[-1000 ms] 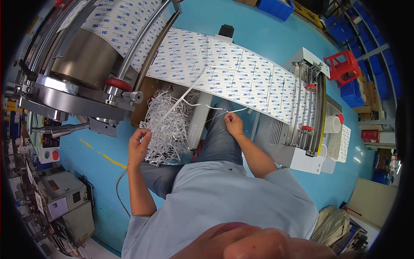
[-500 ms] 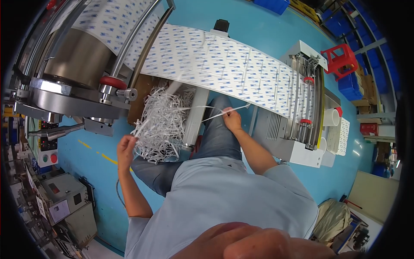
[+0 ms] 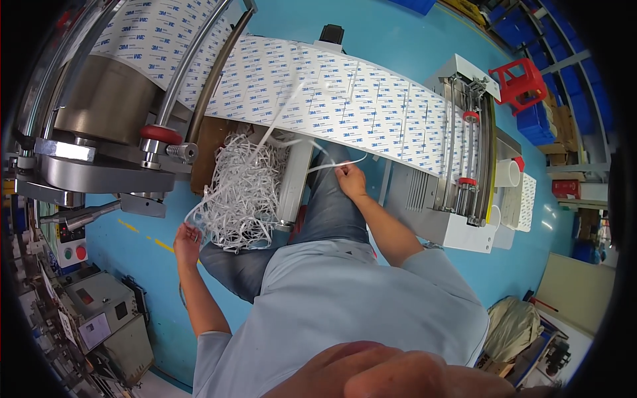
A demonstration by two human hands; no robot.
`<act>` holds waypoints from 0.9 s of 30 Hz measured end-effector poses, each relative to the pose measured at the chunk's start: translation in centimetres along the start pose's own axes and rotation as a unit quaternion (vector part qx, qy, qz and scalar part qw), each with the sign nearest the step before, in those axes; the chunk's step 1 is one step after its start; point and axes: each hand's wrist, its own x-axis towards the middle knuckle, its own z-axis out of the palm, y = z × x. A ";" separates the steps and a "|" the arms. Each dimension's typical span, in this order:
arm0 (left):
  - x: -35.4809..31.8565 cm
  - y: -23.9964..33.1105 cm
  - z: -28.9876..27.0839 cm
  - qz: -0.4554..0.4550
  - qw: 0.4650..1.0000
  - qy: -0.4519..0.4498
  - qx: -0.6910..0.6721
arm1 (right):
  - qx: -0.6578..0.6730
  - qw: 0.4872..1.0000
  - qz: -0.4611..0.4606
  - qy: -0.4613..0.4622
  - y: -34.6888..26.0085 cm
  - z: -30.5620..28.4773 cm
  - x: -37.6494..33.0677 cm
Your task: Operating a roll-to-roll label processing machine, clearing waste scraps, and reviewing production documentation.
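A long white sheet with blue print stretches across the machine in front of me. Below its near edge lies a tangled heap of narrow white paper strips. My right hand is closed in a pinch on a thin white strip, whose loose end sticks out to the right. At the heap's left side, my left hand has its fingers curled round a strip that loops out of the heap. Another strip rises from the heap across the sheet, blurred in places.
A pale roller stands just right of the heap, by my knee. Heavy metal rollers and a bracket occupy the left. A cutting unit stands right, with a red stool beyond. A control box sits lower left.
My left hand has moved down and left, away from the heap, drawing a strip out into a loop. My right hand has shifted slightly left, and its strip now hangs slacker.
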 end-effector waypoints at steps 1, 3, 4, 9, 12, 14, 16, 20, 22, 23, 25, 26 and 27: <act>0.5 -0.4 -0.1 0.000 1.000 0.002 -0.001 | 0.000 1.000 -0.001 -0.002 -0.1 -0.1 -0.1; 1.4 -1.1 -0.1 0.098 0.975 0.130 0.154 | 0.002 1.000 -0.011 -0.006 -0.5 0.0 0.1; 1.8 -1.5 -0.2 0.185 0.953 0.117 0.211 | 0.005 1.000 -0.017 -0.011 -0.8 0.1 0.3; -6.4 -1.8 23.5 0.427 0.727 -0.105 0.528 | -0.007 1.000 -0.003 0.019 -0.5 -1.2 0.5; -6.6 -2.9 30.4 0.459 0.684 -0.172 0.540 | -0.036 0.999 -0.003 0.013 -0.1 -1.0 0.4; -5.6 -4.3 32.7 0.374 0.745 -0.206 0.512 | -0.027 1.000 -0.002 0.010 0.0 -1.0 0.2; -3.3 -6.3 32.6 0.357 0.754 -0.208 0.511 | -0.018 1.000 -0.005 0.005 -0.2 -0.8 -0.1; -2.9 -6.6 32.2 0.201 0.849 -0.277 0.403 | 0.006 1.000 0.007 0.007 1.0 -0.9 0.0; -4.1 -5.7 31.8 0.190 0.871 -0.265 0.367 | 0.016 1.000 0.007 0.010 1.4 -0.9 0.3; -4.4 -5.3 31.5 0.191 0.871 -0.265 0.367 | 0.014 1.000 0.000 0.011 1.4 -0.9 0.6; -4.4 -4.6 31.0 0.179 0.903 -0.229 0.318 | 0.011 1.000 -0.005 0.012 1.3 -0.9 1.1; -4.4 -4.6 30.9 0.188 0.909 -0.216 0.302 | 0.007 1.000 -0.006 0.010 1.2 -0.8 1.2; -4.5 -4.5 30.7 0.189 0.909 -0.215 0.302 | 0.004 1.000 -0.006 0.008 1.1 -0.8 1.3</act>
